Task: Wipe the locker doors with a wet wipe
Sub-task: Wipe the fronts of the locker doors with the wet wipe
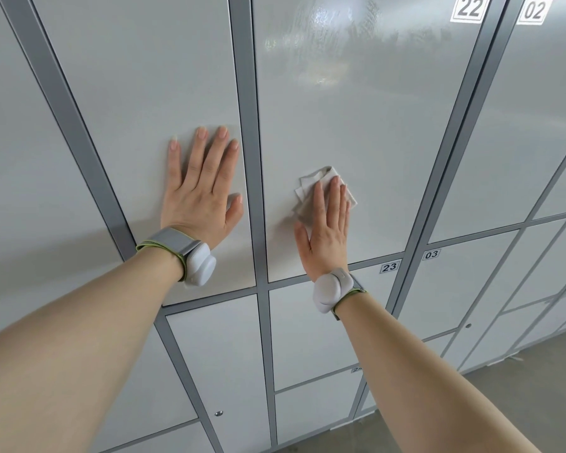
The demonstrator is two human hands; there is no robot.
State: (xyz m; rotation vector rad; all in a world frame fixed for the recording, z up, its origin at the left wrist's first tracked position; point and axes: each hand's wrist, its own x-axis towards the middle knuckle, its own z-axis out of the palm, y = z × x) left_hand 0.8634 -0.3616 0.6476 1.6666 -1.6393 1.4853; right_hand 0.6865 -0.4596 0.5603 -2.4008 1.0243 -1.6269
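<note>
We are pressing the wet wipe (311, 183) flat against the locker door (373, 119) marked 22 with our right hand (324, 230). Its fingers are straight and close together, palm to the panel, with nothing curling round the cloth. The wipe is lying under the fingertips and bunching out past them, ahead and toward the thumb side.

Our left hand (200, 194) is resting spread and flat on the neighbouring door (128, 76), across the grey frame strip (252, 178) from the right hand, and is holding nothing. It is sitting well apart from the wipe, so the right hand is the one doing the wiping.

The door's long axis is running straight on from the fingertips. The wet sheen (334, 37) is showing well beyond them, while the door's lower edge is lying just behind the wrist. We are judging that the stretch left to cover is lying between fingertips and sheen — the coming stroke is turning on that line, along the panel rather than across it.
</note>
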